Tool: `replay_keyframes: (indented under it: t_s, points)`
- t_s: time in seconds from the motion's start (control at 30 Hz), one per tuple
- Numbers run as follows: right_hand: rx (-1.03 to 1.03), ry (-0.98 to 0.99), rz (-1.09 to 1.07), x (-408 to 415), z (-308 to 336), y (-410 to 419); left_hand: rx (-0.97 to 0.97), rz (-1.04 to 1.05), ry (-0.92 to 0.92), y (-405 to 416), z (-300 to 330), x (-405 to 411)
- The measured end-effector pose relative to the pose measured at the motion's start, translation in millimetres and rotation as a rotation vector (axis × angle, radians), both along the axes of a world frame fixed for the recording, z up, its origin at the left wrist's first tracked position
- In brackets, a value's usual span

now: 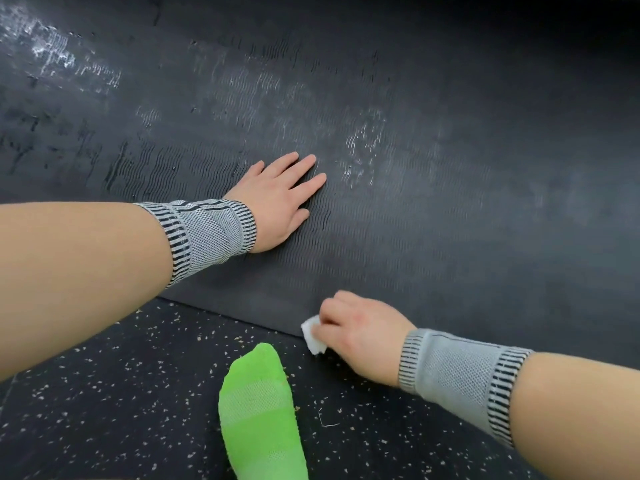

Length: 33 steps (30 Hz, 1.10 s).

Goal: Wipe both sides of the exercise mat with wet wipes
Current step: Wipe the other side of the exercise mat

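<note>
A dark grey exercise mat (398,209) with a wavy ribbed texture fills most of the view, with pale wet streaks across it. My left hand (280,199) lies flat on the mat, fingers straight and spread. My right hand (356,330) grips a folded white wet wipe (313,334) at the mat's near edge. Part of the wipe is hidden under my fingers. Both wrists wear grey knitted bands with black stripes.
A black rubber floor (104,393) with pale speckles lies in front of the mat. My foot in a bright green sock (259,407) rests on it just below the mat's edge, left of my right hand.
</note>
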State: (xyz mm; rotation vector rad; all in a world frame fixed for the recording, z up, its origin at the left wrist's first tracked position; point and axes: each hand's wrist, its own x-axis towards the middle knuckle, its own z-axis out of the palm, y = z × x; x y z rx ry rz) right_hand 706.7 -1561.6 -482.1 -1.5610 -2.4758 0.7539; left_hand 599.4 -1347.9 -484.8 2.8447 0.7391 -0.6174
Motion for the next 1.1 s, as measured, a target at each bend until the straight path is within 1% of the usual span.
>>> replay_keyframes:
  t_s: [0.1, 0.17, 0.23, 0.27, 0.33, 0.37, 0.43, 0.5, 0.57, 0.63, 0.77, 0.83, 0.9, 0.97, 1.03, 1.1]
  points:
    - [-0.013, 0.007, 0.095, 3.4, 0.1, 0.3, 0.007, -0.005, -0.013, 0.1, 1.1, -0.5]
    - [-0.055, -0.005, 0.127, 11.7, 1.5, 16.2, 0.012, -0.006, -0.024, 0.6, 1.8, -0.2]
    - [-0.092, -0.124, 0.095, 27.9, 2.4, 43.5, 0.012, 0.001, -0.040, 0.8, 2.0, 0.4]
    - [-0.059, -0.184, 0.044, 38.2, 4.4, 60.0, 0.011, 0.004, -0.049, 1.0, 2.1, 0.6]
    - [0.055, -0.227, -0.140, 61.2, 7.5, 91.0, 0.009, 0.011, -0.066, 1.5, 1.8, 1.1]
    - [0.064, -0.258, -0.230, 73.2, 9.7, 104.1, 0.007, 0.015, -0.073, 1.7, 1.8, 1.9]
    - [-0.015, -0.310, -0.370, 88.2, 12.6, 120.3, -0.004, 0.024, -0.083, 2.1, 1.8, 3.6]
    - [-0.030, -0.323, -0.405, 87.6, 12.3, 121.5, -0.020, 0.030, -0.080, 3.7, 2.1, 5.9]
    - [0.086, -0.278, -0.354, 76.0, 6.7, 107.4, -0.033, 0.032, -0.092, 5.7, 2.4, 8.4]
    - [0.153, -0.179, -0.275, 63.4, 0.0, 82.0, -0.044, 0.039, -0.124, 7.6, 1.7, 10.0]
    - [0.084, -0.115, -0.095, 54.9, -0.4, 48.5, -0.059, 0.053, -0.173, 10.5, 0.2, 11.4]
    - [0.082, -0.108, -0.067, 60.3, -1.1, 55.0, -0.058, 0.061, -0.200, 10.6, 0.4, 12.7]
    - [0.088, -0.119, -0.087, 70.8, -1.5, 74.1, -0.054, 0.069, -0.221, 10.9, 0.5, 14.1]
    - [0.104, -0.185, -0.160, 84.2, -0.6, 99.6, -0.040, 0.060, -0.241, 13.4, 0.7, 16.1]
    - [0.098, -0.266, -0.321, 100.5, 4.0, 128.5, -0.025, 0.061, -0.242, 18.7, 2.6, 20.7]
    - [0.042, -0.327, -0.481, 115.2, 7.8, 149.5, -0.020, 0.077, -0.229, 24.5, 5.0, 28.9]
